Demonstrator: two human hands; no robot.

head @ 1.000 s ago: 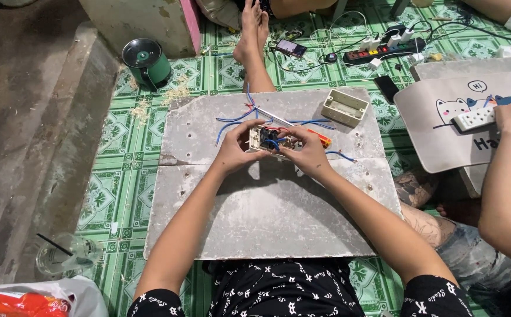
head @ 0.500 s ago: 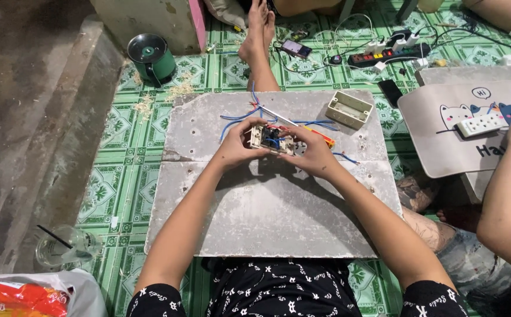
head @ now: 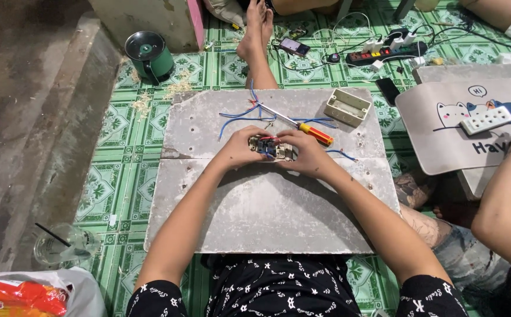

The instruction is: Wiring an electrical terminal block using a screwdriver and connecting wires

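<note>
Orange snack bag [head: 18, 296], bottom-left corner

The pale grey flat board [head: 267, 205] looks like matt, rough cement sheet, chalky and scuffed, with small screw holes, and it lies on a glossy green patterned vinyl floor mat [head: 120, 123] strewn with pale wood shavings. Near the board's far edge lie a screwdriver with a shiny metal shaft and smooth orange plastic handle [head: 302, 126], thin blue plastic-coated wires [head: 238, 114], and a cream matt plastic wall box [head: 347, 107]. Both hands hold a small switch module of beige plastic with metal contacts [head: 273, 147]; beyond the mat's left edge, the bare concrete floor [head: 26, 117] is dull and stained.
</note>
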